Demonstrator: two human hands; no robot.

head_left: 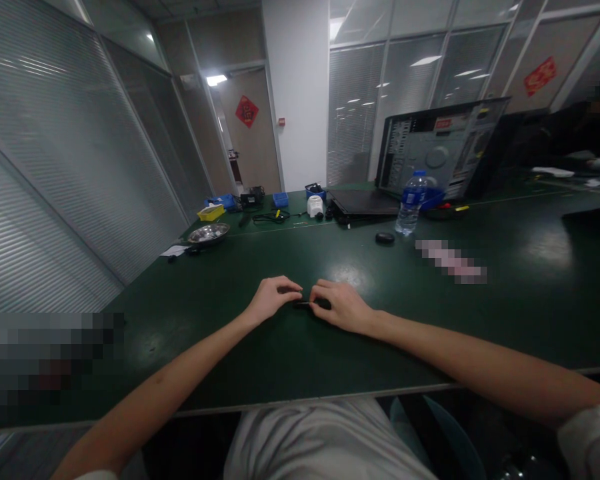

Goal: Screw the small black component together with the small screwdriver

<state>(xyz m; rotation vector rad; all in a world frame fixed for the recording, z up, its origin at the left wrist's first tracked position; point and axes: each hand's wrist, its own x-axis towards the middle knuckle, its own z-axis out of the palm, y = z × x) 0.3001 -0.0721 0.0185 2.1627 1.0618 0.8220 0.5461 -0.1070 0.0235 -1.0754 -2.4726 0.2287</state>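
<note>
Both hands' grips pinch small dark part [304, 305], long axis left-right, level.

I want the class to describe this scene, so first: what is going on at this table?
A person seated at a dark green table pinches a small dark object between the left hand and right hand, low over the surface; what it is cannot be told. Farther back stand a water bottle, a metal bowl and an open computer case.

bottle [411, 202] on table [480, 313] | laptop [363, 200] left of it | mouse [385, 237] before
</note>
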